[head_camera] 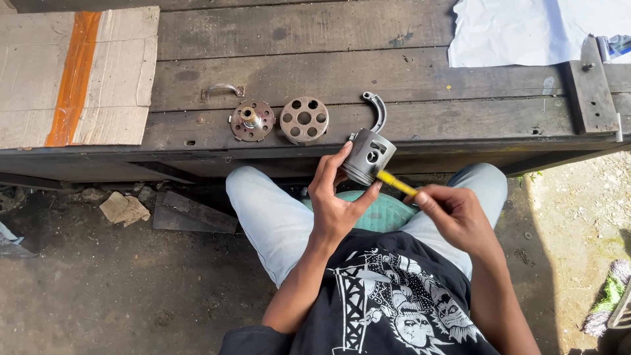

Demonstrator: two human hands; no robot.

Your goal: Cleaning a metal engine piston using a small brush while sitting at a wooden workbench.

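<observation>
Piston (369, 156) in L hand (335, 200); R hand (453, 217) w/ yellow tool (396, 183).

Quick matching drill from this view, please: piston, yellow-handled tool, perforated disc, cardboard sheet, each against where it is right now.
Things:
1. piston
2. yellow-handled tool
3. perforated disc
4. cardboard sheet

Places:
A. flat on the wooden bench, far left
B. in the right hand
C. in the left hand
D. on the bench beside the hub plate

Pairs: 1-C, 2-B, 3-D, 4-A
</observation>
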